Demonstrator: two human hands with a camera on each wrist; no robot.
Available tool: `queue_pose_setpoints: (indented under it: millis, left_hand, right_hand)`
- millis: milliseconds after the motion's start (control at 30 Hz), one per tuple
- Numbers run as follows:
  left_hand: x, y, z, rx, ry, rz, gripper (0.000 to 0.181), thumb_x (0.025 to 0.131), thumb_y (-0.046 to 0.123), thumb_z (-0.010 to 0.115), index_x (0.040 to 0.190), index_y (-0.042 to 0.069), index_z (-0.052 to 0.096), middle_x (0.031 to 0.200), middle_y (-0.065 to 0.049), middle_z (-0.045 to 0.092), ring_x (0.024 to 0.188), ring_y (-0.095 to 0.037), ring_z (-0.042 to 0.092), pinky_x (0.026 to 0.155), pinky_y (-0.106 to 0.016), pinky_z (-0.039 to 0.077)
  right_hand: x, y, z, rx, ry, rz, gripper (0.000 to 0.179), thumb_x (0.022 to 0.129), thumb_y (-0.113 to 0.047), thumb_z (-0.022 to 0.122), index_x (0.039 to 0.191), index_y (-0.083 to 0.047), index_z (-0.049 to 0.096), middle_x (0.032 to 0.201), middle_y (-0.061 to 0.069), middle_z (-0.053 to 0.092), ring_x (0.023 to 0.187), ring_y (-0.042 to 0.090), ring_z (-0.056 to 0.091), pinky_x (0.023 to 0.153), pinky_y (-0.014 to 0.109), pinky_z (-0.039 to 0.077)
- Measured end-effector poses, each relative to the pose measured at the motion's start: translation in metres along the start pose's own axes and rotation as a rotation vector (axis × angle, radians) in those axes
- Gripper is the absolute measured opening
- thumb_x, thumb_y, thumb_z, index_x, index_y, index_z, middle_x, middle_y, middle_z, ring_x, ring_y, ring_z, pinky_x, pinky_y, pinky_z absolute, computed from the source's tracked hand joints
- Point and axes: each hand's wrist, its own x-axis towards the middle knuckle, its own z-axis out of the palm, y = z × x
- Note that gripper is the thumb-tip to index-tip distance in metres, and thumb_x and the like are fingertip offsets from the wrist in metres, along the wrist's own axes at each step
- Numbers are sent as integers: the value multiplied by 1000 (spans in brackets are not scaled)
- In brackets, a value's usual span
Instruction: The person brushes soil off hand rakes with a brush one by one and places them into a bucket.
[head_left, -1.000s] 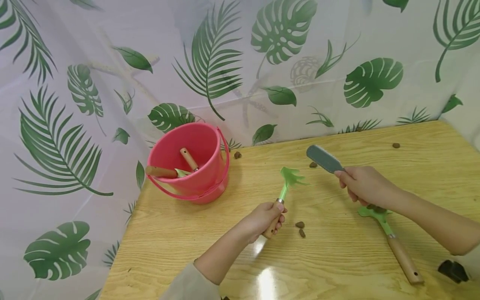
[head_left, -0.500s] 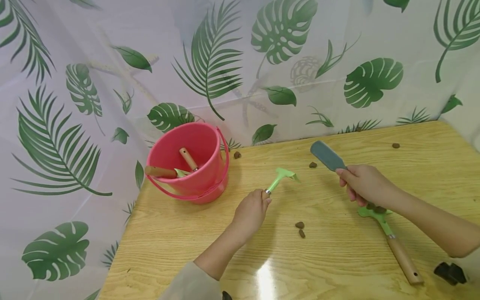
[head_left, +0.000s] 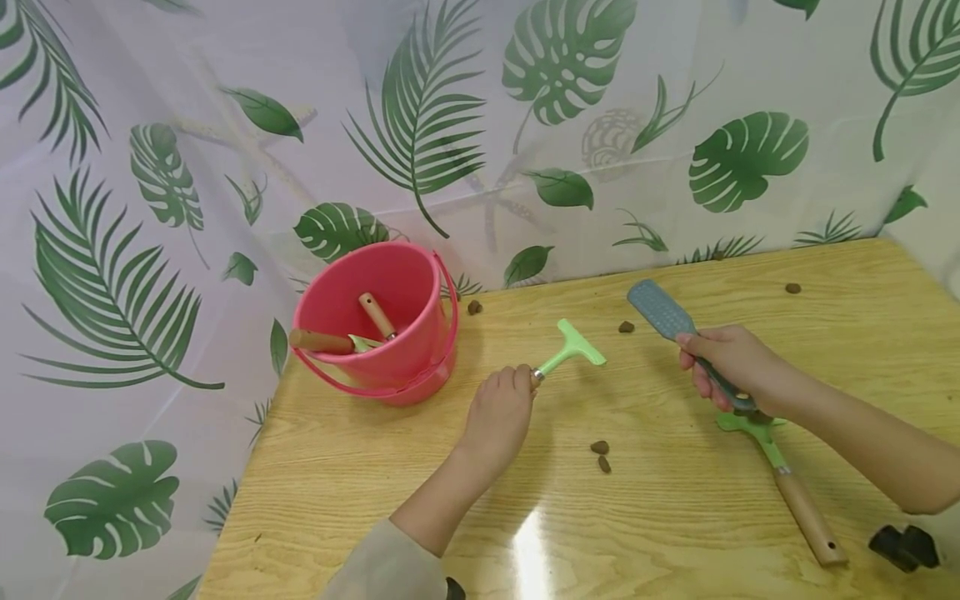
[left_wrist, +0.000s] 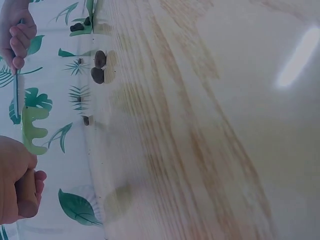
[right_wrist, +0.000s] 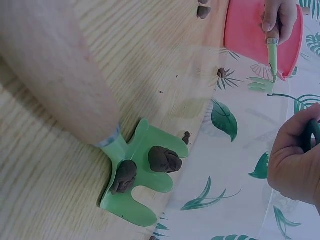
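Observation:
In the head view my left hand (head_left: 498, 417) grips the wooden handle of a small green hand rake (head_left: 573, 343), its head raised over the table with the tines turned away from view. On the right, my right hand (head_left: 738, 362) holds a grey flat-headed brush (head_left: 663, 310) by its handle, thumb along the top. Below that hand lies a second green hand rake (head_left: 810, 517) with a wooden handle. Two brown clods (right_wrist: 164, 159) sit on its tines in the right wrist view; the right hand partly covers that end in the head view.
A pink bucket (head_left: 420, 367) with wooden-handled tools (head_left: 322, 342) in it stands at the back left. Small brown clods (head_left: 600, 447) are scattered on the wooden table (head_left: 360, 500). A leaf-patterned cloth (head_left: 637, 83) hangs behind.
My left hand has turned over, knuckles now up, and shifted slightly left and up; the rake's head has rotated with it. The right hand has tilted the brush, showing its textured face.

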Motion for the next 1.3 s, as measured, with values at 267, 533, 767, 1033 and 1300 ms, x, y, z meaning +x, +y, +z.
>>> queue_pose_setpoints:
  millis: [267,533,767,1033,1300]
  left_hand:
    - [1,2,3,18,41,33,24,92,24,61,101,4,53,77,-2,57,65,-11,52,57,-20,44]
    - [6,9,-3,20,-10,27,22,94,25,59,101,5,53,77,0,56,64,-9,49,57,-18,42]
    - [10,13,-7,-7,-54,8,23,96,26,55,105,5,56,79,1,58,65,-8,51,58,-17,44]
    - [16,18,-8,15,-27,20,23,96,26,55,105,5,56,80,1,59,64,-7,49,57,-16,42]
    - [17,20,-6,40,24,29,24,93,27,60,103,5,56,79,0,59,63,-8,50,55,-17,42]
  right_hand:
    - [1,-1,5,26,-17,-13,36,103,-32,36,82,-6,52,53,-1,50,37,8,45,39,26,43]
    - [-1,-6,21,60,-65,-20,36,102,-33,38,82,-6,50,52,-3,50,36,7,45,37,23,40]
    - [-2,-7,39,76,-138,-41,34,102,-29,40,80,-5,50,51,-2,51,35,7,45,36,21,40]
    - [-1,-11,60,86,-200,-76,33,102,-26,42,79,-3,50,50,-1,50,34,6,44,34,20,39]
    - [-1,-12,72,65,-235,-84,34,102,-25,40,77,-4,49,49,-2,50,33,5,43,34,19,37]
